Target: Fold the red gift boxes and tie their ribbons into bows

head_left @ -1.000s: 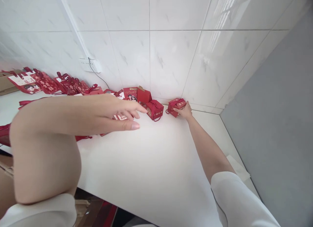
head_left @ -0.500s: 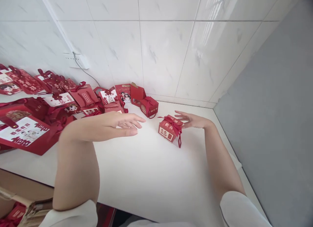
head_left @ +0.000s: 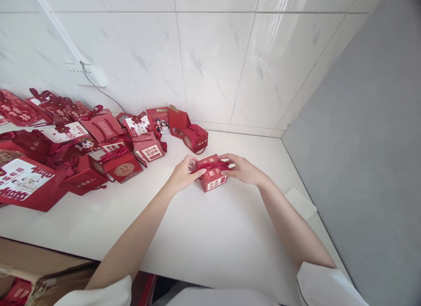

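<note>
A small red gift box (head_left: 213,176) with a ribbon on top and white characters on its front sits on the white table (head_left: 204,235) near the middle. My left hand (head_left: 182,174) grips its left side with the fingers curled on the ribbon. My right hand (head_left: 241,169) holds its right side, fingers closed on the top edge. Both hands pinch the box between them.
Many red gift boxes and bags (head_left: 82,143) crowd the left of the table up to the tiled wall (head_left: 204,60). Another small red box (head_left: 195,138) stands behind. A grey partition (head_left: 362,143) bounds the right. A cardboard carton (head_left: 39,266) sits below the table's front edge.
The right hand pulled the small box from the wall to the table's middle. The left hand dropped from mid-air onto the box, so both hands now hold it.
</note>
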A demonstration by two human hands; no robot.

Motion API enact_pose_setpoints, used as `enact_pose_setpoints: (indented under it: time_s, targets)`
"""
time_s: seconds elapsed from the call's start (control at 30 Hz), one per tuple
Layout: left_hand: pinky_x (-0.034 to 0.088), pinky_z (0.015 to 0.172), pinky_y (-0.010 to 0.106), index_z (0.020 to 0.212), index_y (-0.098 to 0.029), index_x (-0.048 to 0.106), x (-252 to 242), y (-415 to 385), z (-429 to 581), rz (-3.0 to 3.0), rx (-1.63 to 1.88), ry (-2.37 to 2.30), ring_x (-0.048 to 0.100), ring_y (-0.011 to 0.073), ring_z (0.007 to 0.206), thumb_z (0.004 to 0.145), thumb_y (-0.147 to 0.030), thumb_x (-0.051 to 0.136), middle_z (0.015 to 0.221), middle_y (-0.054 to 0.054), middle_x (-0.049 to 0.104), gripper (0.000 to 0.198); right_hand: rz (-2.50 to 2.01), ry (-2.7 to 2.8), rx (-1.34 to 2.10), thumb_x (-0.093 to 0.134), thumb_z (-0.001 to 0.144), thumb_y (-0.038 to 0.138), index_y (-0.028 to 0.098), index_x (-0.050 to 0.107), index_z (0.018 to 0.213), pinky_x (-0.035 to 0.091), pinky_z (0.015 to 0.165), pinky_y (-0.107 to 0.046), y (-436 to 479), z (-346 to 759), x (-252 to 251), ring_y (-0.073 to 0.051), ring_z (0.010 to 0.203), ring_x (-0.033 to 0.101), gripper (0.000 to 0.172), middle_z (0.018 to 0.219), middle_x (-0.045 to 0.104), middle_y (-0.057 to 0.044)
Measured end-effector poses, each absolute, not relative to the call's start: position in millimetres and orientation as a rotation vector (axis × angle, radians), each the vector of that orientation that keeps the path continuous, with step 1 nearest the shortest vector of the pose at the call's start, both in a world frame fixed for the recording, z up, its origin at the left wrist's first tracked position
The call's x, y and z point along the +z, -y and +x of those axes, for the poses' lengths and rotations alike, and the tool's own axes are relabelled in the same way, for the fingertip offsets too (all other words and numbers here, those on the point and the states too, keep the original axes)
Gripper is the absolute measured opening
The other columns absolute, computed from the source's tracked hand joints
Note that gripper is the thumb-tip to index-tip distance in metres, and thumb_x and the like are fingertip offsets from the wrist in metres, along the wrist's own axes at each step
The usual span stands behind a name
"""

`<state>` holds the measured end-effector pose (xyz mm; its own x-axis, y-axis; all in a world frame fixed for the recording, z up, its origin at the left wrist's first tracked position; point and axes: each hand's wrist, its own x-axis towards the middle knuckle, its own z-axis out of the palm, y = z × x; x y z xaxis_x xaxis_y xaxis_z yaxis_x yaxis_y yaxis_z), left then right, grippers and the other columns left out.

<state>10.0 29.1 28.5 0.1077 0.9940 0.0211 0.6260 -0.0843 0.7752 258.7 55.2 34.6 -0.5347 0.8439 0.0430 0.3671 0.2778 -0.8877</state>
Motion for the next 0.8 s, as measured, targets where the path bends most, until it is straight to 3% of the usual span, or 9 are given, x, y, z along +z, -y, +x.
enact_pose_setpoints:
  time_s: [0.1,0.23,0.33,0.47,0.57,0.7,0.8]
  targets:
    - [0.049,0.069,0.029,0.106,-0.022,0.055,25.2,-17.1,2.7,1.714,0.810,-1.592,0.060,0.0168,0.075,0.078,-0.051,0.068,0.082,-0.001,0.063,0.043,-1.073,1.988,1.202,0.067,0.080,0.025,0.027,0.061,0.118,0.057,0.081,-0.035,-46.9,249.7,27.6,-0.021,0.109,0.062,0.039,0.127,0.061,-0.005]
    - [0.046,0.069,0.026,0.103,-0.023,0.065,24.6,1.1,-5.3,1.710,0.898,-1.469,0.059,0.0151,0.075,0.082,-0.048,0.065,0.082,0.000,0.064,0.033,-1.047,1.883,1.294,0.071,0.076,0.022,0.026,0.062,0.113,0.056,0.074,-0.031,-33.3,244.2,27.7,-0.019,0.102,0.062,0.038,0.126,0.061,-0.005]
    - [0.047,0.068,0.027,0.088,-0.018,0.068,24.3,13.8,-8.3,1.549,0.915,-1.376,0.059,0.0159,0.074,0.083,-0.050,0.063,0.081,0.002,0.066,0.033,-0.962,1.807,1.448,0.071,0.077,0.022,0.025,0.064,0.109,0.055,0.071,-0.030,-23.6,244.0,28.8,-0.015,0.086,0.061,0.033,0.122,0.062,-0.004]
    - [0.044,0.064,0.025,0.067,-0.016,0.059,31.2,24.0,-9.1,1.405,0.912,-1.343,0.054,0.0141,0.067,0.084,-0.053,0.062,0.067,0.001,0.058,0.040,-0.879,1.675,1.596,0.070,0.081,0.027,0.022,0.066,0.103,0.053,0.068,-0.030,-18.7,242.6,23.9,-0.013,0.074,0.059,0.022,0.100,0.066,-0.004]
    - [0.041,0.062,0.025,0.062,-0.016,0.055,38.4,25.5,-9.1,1.407,0.944,-1.364,0.048,0.0121,0.062,0.087,-0.053,0.057,0.061,-0.001,0.052,0.044,-0.873,1.594,1.576,0.069,0.083,0.031,0.021,0.066,0.093,0.051,0.067,-0.030,-18.5,239.3,20.0,-0.013,0.069,0.059,0.014,0.084,0.066,-0.001]
    - [0.039,0.064,0.026,0.064,-0.017,0.055,40.9,26.8,-11.5,1.400,0.971,-1.390,0.045,0.0122,0.063,0.089,-0.052,0.055,0.063,-0.001,0.052,0.043,-0.858,1.709,1.512,0.068,0.084,0.036,0.022,0.067,0.088,0.053,0.073,-0.034,-15.1,241.2,28.2,-0.016,0.075,0.063,0.015,0.084,0.067,-0.001]
    - [0.037,0.061,0.026,0.065,-0.018,0.054,36.8,31.4,-15.3,1.410,0.917,-1.446,0.043,0.0125,0.063,0.088,-0.054,0.055,0.063,-0.001,0.049,0.044,-0.785,2.009,1.514,0.068,0.085,0.042,0.023,0.068,0.100,0.052,0.091,-0.041,-12.5,246.5,39.3,-0.021,0.095,0.066,0.024,0.102,0.070,-0.004]
